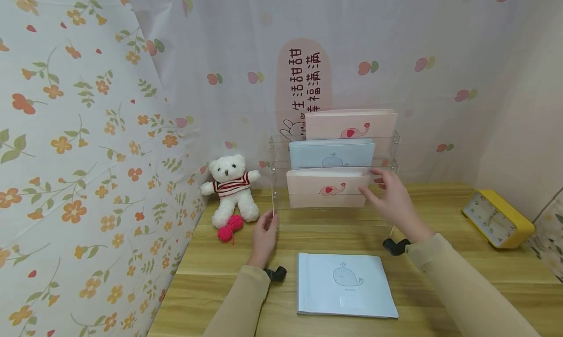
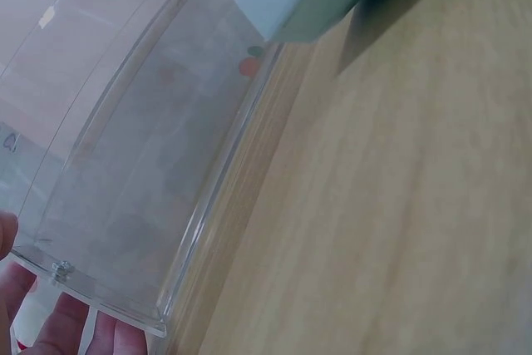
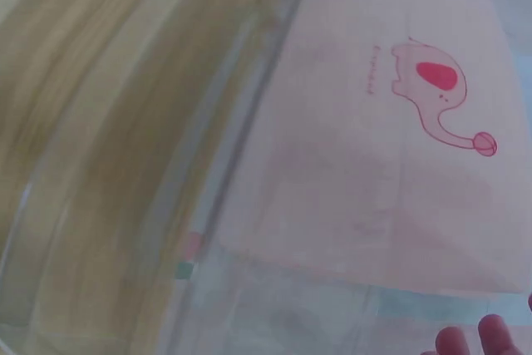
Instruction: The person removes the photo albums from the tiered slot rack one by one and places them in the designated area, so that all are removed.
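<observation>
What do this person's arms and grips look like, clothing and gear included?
The left sleeve and right sleeve are long, plain beige. Small black devices sit at the left wrist and right wrist. The left grip and right grip wear no gloves.

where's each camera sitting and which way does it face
Head: on the head, facing forward and down at the clear rack; left hand, right hand, sleeves show.
Left wrist: on that wrist, looking at rack and table; fingers on the rack's edge show lower left.
Right wrist: on that wrist, looking at the front pink booklet; fingertips show lower right.
Head and right wrist share that booklet.
</observation>
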Demonstrator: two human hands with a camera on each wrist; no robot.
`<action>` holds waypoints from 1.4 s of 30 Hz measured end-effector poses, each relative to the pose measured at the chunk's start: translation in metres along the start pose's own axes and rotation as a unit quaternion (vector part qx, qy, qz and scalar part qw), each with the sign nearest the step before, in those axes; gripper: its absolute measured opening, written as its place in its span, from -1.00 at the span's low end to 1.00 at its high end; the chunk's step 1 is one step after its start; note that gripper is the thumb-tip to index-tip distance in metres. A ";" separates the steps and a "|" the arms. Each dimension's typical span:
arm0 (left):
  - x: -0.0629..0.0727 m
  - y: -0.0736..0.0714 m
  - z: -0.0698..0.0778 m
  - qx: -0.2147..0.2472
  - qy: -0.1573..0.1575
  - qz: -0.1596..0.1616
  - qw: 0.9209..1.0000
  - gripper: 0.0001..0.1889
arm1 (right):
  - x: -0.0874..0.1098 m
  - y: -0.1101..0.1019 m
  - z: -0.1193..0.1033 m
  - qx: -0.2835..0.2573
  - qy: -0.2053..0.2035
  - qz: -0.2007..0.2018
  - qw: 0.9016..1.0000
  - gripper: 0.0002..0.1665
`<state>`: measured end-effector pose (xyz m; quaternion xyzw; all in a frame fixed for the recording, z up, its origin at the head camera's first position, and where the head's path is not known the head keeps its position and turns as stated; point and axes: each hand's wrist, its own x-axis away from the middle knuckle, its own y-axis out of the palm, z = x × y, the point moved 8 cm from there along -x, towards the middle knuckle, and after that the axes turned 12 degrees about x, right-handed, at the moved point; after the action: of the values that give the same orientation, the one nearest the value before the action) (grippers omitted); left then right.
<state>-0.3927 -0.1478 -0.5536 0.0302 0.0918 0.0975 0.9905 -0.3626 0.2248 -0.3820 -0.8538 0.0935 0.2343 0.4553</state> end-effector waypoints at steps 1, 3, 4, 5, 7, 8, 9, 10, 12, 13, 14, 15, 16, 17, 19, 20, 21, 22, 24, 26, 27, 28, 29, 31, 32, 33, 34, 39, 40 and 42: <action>0.000 0.000 0.000 -0.001 0.000 0.000 1.000 -0.59 | -0.004 0.001 0.000 0.001 0.005 -0.005 1.000 -0.26; -0.001 -0.001 -0.001 -0.004 0.001 0.001 1.000 -0.59 | -0.011 0.004 0.001 -0.001 0.008 -0.011 1.000 -0.23; -0.001 -0.001 -0.002 -0.005 0.002 0.001 1.000 -0.59 | -0.014 0.005 0.001 0.000 0.009 -0.012 1.000 -0.23; -0.001 -0.001 -0.003 -0.006 0.004 0.001 1.000 -0.60 | -0.016 0.005 0.000 0.001 0.007 -0.011 1.000 -0.23; -0.001 -0.001 -0.003 -0.004 0.012 0.001 1.000 -0.61 | -0.021 0.006 -0.001 0.000 0.003 -0.008 1.000 -0.24; -0.002 -0.001 -0.003 -0.001 0.017 0.000 1.000 -0.62 | -0.023 0.007 -0.002 -0.002 0.002 -0.007 1.000 -0.24; -0.002 0.000 -0.003 0.000 0.021 -0.001 1.000 -0.63 | -0.025 0.008 -0.003 -0.003 0.003 -0.009 1.000 -0.24; -0.002 0.000 -0.002 0.003 0.025 -0.001 1.000 -0.64 | -0.026 0.008 -0.003 -0.004 0.005 -0.010 1.000 -0.23; -0.003 0.000 -0.001 0.007 0.027 -0.003 1.000 -0.64 | -0.030 0.009 -0.006 -0.008 0.013 -0.015 1.000 -0.21; -0.004 0.000 -0.001 0.007 0.025 -0.004 1.000 -0.64 | -0.031 0.009 -0.006 -0.009 0.014 -0.017 1.000 -0.21; -0.004 0.000 -0.001 0.007 0.024 -0.005 1.000 -0.64 | -0.032 0.010 -0.007 -0.010 0.016 -0.019 1.000 -0.20; -0.004 0.001 -0.001 0.007 0.021 -0.006 1.000 -0.64 | -0.034 0.011 -0.008 -0.011 0.015 -0.021 1.000 -0.20; -0.004 0.001 0.000 0.007 0.019 -0.005 1.000 -0.64 | -0.035 0.012 -0.009 -0.012 0.013 -0.022 1.000 -0.20; -0.004 0.001 0.000 0.005 0.018 -0.006 1.000 -0.65 | -0.036 0.014 -0.010 -0.014 0.009 -0.023 1.000 -0.21; -0.004 0.000 0.000 0.005 0.019 -0.005 1.000 -0.66 | -0.039 0.018 -0.011 -0.016 0.000 -0.028 0.999 -0.22; -0.003 0.000 0.000 0.005 0.019 -0.003 1.000 -0.66 | -0.041 0.021 -0.012 -0.018 -0.002 -0.033 0.999 -0.23; -0.003 0.000 -0.001 0.004 0.020 -0.002 1.000 -0.66 | -0.042 0.024 -0.014 -0.017 -0.004 -0.038 0.999 -0.25; -0.003 0.000 -0.001 0.004 0.020 -0.002 1.000 -0.66 | -0.043 0.027 -0.015 -0.015 -0.005 -0.044 0.999 -0.26; -0.003 0.000 -0.001 0.006 0.018 0.000 1.000 -0.66 | -0.045 0.032 -0.017 -0.009 -0.006 -0.055 0.998 -0.29; -0.003 0.000 -0.002 0.006 0.018 0.001 1.000 -0.66 | -0.046 0.036 -0.019 0.000 -0.007 -0.063 0.998 -0.33; -0.003 0.000 -0.001 0.005 0.018 0.001 1.000 -0.66 | -0.047 0.037 -0.019 0.004 -0.008 -0.065 0.998 -0.34; -0.003 0.000 -0.001 0.005 0.018 -0.001 1.000 -0.66 | -0.047 0.037 -0.020 0.007 -0.009 -0.067 0.998 -0.37; -0.003 0.000 -0.001 0.005 0.018 -0.002 1.000 -0.65 | -0.048 0.038 -0.020 0.009 -0.008 -0.068 0.998 -0.39; -0.003 0.001 0.000 0.006 0.017 -0.006 1.000 -0.64 | -0.048 0.038 -0.020 0.015 -0.005 -0.073 0.997 -0.43; -0.003 0.001 0.000 0.006 0.016 -0.008 1.000 -0.63 | -0.049 0.038 -0.019 0.014 -0.003 -0.076 0.997 -0.45; -0.003 0.001 0.000 0.005 0.015 -0.009 1.000 -0.62 | -0.049 0.037 -0.018 0.015 0.001 -0.080 0.997 -0.46; -0.003 0.001 0.000 0.005 0.013 -0.009 1.000 -0.61 | -0.050 0.037 -0.017 0.015 0.004 -0.085 0.996 -0.47; -0.003 0.001 -0.002 0.005 0.014 -0.009 1.000 -0.61 | -0.051 0.039 -0.013 0.010 0.018 -0.108 0.994 -0.48; -0.003 0.001 -0.002 0.005 0.014 -0.009 1.000 -0.62 | -0.050 0.040 -0.013 0.006 0.018 -0.108 0.994 -0.49; -0.003 0.000 -0.003 0.009 0.012 -0.008 1.000 -0.61 | -0.049 0.042 -0.013 0.001 0.018 -0.103 0.995 -0.53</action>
<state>-0.3959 -0.1484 -0.5561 0.0371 0.1050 0.0887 0.9898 -0.4169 0.1880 -0.3824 -0.8624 0.0137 0.1713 0.4761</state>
